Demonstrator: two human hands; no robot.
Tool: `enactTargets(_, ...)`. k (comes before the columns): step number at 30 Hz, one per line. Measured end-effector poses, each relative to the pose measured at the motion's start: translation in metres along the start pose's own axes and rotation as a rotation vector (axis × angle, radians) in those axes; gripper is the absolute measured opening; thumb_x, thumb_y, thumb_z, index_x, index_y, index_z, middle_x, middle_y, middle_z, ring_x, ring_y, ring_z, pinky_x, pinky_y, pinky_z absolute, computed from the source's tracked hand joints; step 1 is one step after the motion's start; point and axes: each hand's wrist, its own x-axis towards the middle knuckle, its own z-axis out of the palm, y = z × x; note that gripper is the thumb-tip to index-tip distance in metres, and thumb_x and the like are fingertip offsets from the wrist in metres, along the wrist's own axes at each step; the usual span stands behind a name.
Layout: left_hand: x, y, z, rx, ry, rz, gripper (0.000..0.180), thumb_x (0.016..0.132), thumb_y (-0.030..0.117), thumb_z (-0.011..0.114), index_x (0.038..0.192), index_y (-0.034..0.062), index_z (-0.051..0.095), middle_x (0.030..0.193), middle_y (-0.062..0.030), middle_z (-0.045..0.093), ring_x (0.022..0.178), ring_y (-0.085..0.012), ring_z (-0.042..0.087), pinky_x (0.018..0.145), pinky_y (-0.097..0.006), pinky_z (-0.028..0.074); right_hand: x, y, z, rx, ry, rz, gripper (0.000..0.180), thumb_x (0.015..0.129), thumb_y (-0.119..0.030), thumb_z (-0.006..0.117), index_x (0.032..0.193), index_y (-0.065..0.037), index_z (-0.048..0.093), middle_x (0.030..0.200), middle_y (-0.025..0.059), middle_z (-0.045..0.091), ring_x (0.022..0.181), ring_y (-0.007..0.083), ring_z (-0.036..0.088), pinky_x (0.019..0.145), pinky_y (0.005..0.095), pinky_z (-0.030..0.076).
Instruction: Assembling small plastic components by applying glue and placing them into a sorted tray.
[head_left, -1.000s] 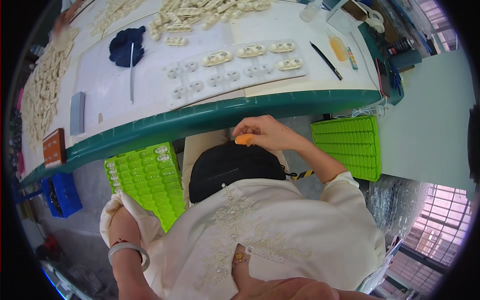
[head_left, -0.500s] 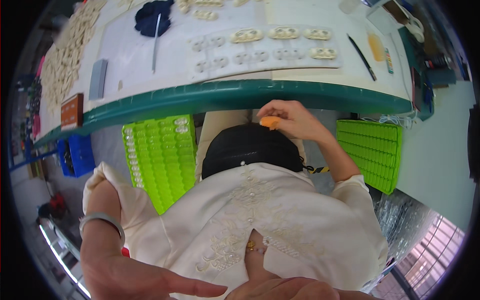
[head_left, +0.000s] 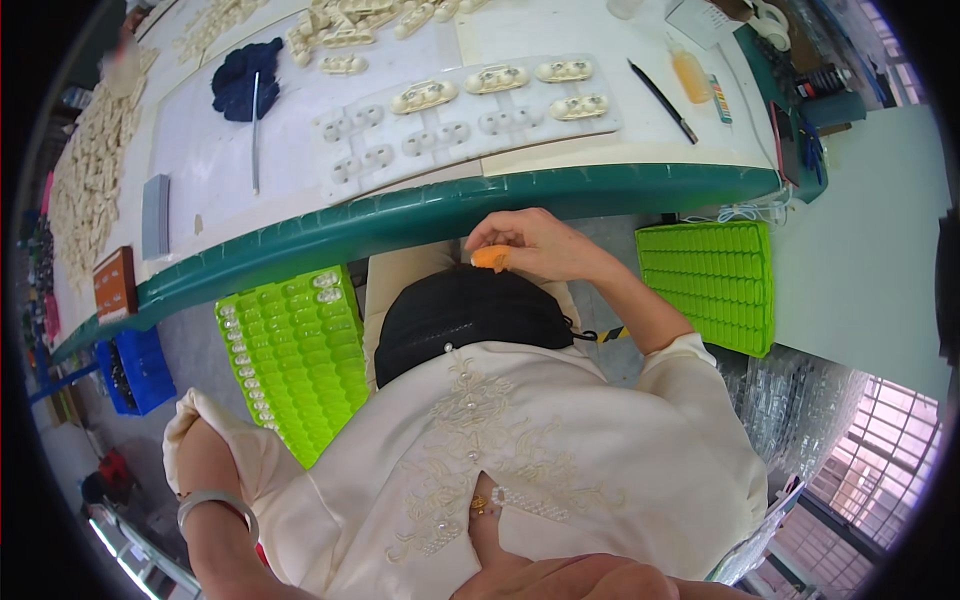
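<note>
My right hand hovers over the black cloth on my lap, just short of the green table edge. Its fingers are loosely curled and apart, with nothing visible between them. An orange finger cot covers the thumb. Of my left arm only the forearm with a pale bangle shows; the hand is beyond the lower edge. On the table lies a white translucent holding plate with two rows of oval seats. Several cream oval pieces sit in its seats, others in the front row are bare.
A dark blue cloth, thin rod, grey block and brown block lie left. Cream pieces are heaped there. A black pen lies right. Green ridged trays flank my legs below the table.
My left hand, seen at lower left before, has dropped out beyond the lower edge. The view has turned, shifting the scene leftward. My right hand stays above my lap.
</note>
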Motion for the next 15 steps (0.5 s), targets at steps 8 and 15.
enactTargets(8, 0.011, 0.004, 0.003, 0.725, -0.196, 0.16, 0.03, 0.086, 0.03, 0.046, 0.067, 0.006, 0.046, 0.062, -0.005, 0.044, 0.057, -0.0181, 0.043, 0.067, -0.032, 0.043, -0.003, -0.004, -0.007, -0.043, -0.019, -0.041, 0.022, 0.082, -0.004, 0.053, 0.102, 0.002, 0.06, 0.089, 0.0103, 0.066, 0.076, 0.015, 0.063, 0.07, 0.0264, 0.05)
enactTargets(15, 0.027, 0.002, -0.053, 1.383, -0.461, 0.317, 0.016, 0.083, 0.017, 0.049, 0.078, 0.0017, 0.048, 0.074, -0.0114, 0.048, 0.07, -0.0253, 0.046, 0.071, -0.036, 0.042, 0.004, -0.005, 0.005, -0.073, -0.057, -0.052, 0.022, 0.082, -0.003, 0.052, 0.102, 0.002, 0.06, 0.087, 0.0097, 0.066, 0.074, 0.0145, 0.063, 0.069, 0.0267, 0.05)
